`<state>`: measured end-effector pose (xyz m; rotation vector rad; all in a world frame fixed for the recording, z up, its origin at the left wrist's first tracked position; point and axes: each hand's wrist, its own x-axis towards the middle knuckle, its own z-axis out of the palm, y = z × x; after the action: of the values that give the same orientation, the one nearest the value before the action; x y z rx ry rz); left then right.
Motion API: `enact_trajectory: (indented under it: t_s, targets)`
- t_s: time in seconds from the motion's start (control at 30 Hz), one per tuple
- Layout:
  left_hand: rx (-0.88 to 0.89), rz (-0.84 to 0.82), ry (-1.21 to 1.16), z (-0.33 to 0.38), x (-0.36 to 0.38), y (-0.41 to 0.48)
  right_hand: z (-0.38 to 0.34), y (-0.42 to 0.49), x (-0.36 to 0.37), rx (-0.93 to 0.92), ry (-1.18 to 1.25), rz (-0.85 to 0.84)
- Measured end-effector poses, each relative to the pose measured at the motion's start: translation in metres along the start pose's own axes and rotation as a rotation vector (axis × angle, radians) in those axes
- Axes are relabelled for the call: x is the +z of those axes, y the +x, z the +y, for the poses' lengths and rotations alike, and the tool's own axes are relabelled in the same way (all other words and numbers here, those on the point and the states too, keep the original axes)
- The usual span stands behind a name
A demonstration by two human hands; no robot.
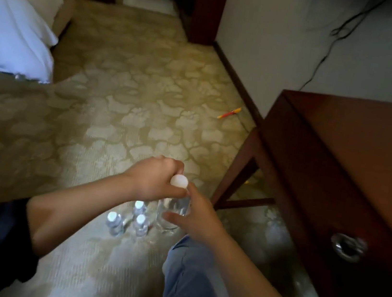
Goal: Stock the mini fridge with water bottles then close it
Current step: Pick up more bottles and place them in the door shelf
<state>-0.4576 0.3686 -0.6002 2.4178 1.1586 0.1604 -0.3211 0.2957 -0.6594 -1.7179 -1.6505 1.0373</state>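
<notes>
Past a jeans-clad knee (196,279), the left hand (157,180) grips a bottle (173,205) by its neck. The right hand (199,215) clasps its body, with three bottles (139,224) just beside.

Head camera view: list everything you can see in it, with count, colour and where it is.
large bottle: one, clear with white cap, upright at centre, between both grips
small bottles: three, clear with white caps, standing on the carpet left of the large bottle
carpet: one, beige floral, floor
wooden desk: one, dark brown, right
metal ring pull: one, silver, on the desk front
bedding: white, upper left
pen or pencil: one, orange-yellow, on the carpet near the wall
cable: one, black, on the wall
left grip: bare hand, holds the large bottle's neck
right grip: bare hand, holds its body
</notes>
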Motion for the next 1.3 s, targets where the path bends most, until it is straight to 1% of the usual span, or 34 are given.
enact_trajectory:
  t_s: [0.1,0.2,0.33,0.5,0.63,0.77,0.87,0.97,1.1,1.2,1.3]
  targets:
    - [0.117,0.067,-0.076,0.045,-0.028,-0.01,-0.023,-0.038,-0.032,-0.027,0.038,0.115]
    - [0.218,0.126,-0.131,0.088,-0.051,-0.019,-0.045,-0.073,-0.065,-0.073,-0.015,0.218]
    - [0.401,0.19,-0.248,0.147,-0.084,-0.029,-0.08,-0.122,-0.116,-0.141,-0.05,0.376]
    - [0.62,0.194,-0.377,0.228,-0.117,-0.039,-0.117,-0.192,-0.178,-0.192,-0.066,0.503]
    - [0.76,0.089,-0.578,0.289,-0.123,-0.058,-0.132,-0.248,-0.216,-0.186,-0.146,0.648]
    - [0.781,-0.032,-0.747,0.339,-0.105,-0.069,-0.138,-0.314,-0.245,-0.159,-0.126,0.762]
    - [0.782,-0.106,-0.753,0.375,-0.084,-0.08,-0.14,-0.37,-0.263,-0.124,-0.063,0.82]
    - [0.867,-0.206,-0.74,0.411,-0.058,-0.094,-0.141,-0.422,-0.273,-0.075,-0.053,0.918]
    - [0.983,-0.353,-0.779,0.464,-0.028,-0.115,-0.139,-0.488,-0.279,0.016,-0.04,1.055]
    - [1.072,-0.392,-0.791,0.505,-0.009,-0.136,-0.139,-0.534,-0.28,0.082,-0.054,1.149]
    - [1.126,-0.376,-0.811,0.544,0.011,-0.158,-0.141,-0.573,-0.282,0.166,-0.084,1.245]
